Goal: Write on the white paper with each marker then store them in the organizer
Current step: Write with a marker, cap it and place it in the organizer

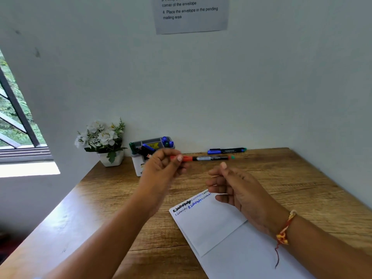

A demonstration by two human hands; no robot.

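At frame center, L hand (167,165) grip pinches red marker (210,158); to its lower right, R hand (238,191) grip is loosely curled, holding nothing.

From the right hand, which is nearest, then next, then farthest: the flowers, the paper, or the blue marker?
1. Paper, just under the right hand.
2. Blue marker, lying farther back.
3. Flowers, in the far left corner.
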